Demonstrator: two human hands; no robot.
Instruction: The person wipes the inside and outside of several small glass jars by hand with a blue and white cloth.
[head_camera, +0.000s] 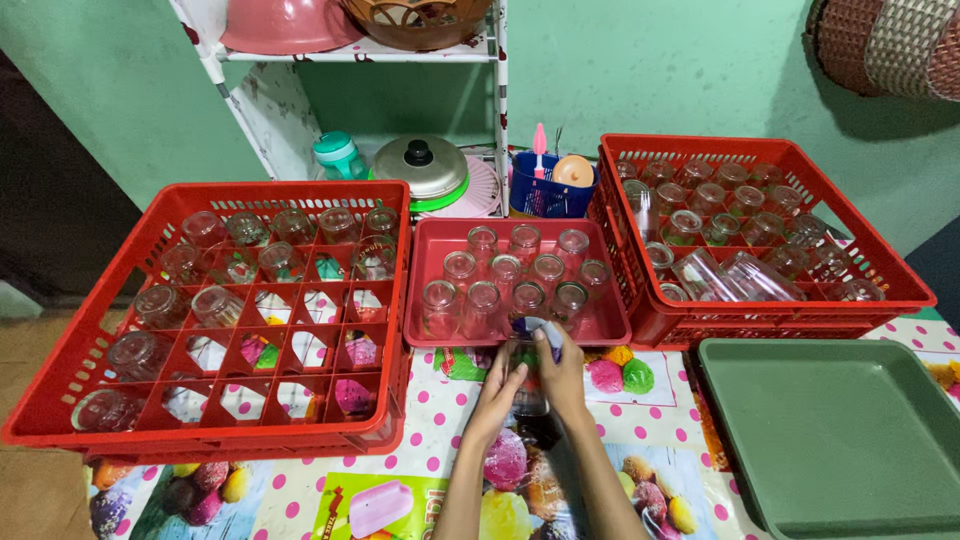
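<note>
My left hand (497, 392) and my right hand (563, 378) meet over the table, just in front of a red tray (612, 325). Between them stands a clear drinking glass (528, 392); the left hand grips its side. The right hand holds a purple-and-white cloth (540, 331) at the glass's top. Several clear glasses (510, 280) stand upside down in rows on the tray.
A red compartment crate (60, 385) at left holds several glasses along its back and left cells. A red crate (880, 265) at right is packed with glasses. A green tray (840, 440) lies at lower right. A shelf behind carries a pot lid (420, 165), bowls and a blue basket (545, 195).
</note>
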